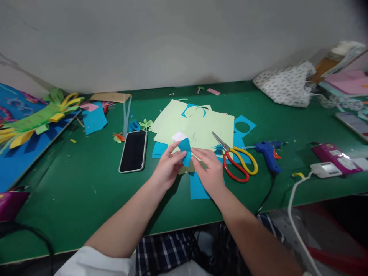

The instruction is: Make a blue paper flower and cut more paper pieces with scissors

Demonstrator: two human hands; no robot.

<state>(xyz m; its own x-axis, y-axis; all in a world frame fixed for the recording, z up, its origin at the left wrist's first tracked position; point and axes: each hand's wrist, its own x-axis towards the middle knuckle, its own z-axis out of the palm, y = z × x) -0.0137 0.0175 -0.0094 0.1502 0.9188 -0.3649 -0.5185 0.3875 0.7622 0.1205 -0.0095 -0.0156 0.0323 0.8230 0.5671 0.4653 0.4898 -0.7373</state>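
Observation:
Between my two hands is a small piece of blue paper (185, 147), bent or folded in the middle. My left hand (169, 163) pinches it from the left between thumb and fingers. From the right, the fingertips of my right hand (209, 168) close on its edge. A small white piece (179, 137) shows just behind my left fingers; whether it is held or lies on the paper I cannot tell. Beneath and beyond my hands lie pale green paper sheets (169, 119). Scissors (234, 157) with red and yellow handles rest right of my right hand.
A phone (133, 151) lies left of my hands. At the right are a blue glue gun (268, 153), a power strip (335, 157) with a white cable, and a patterned cloth bag (284, 84). Decorated blue board (31, 142) occupies the left. Blue paper with a round hole (251, 124) sits beyond the scissors.

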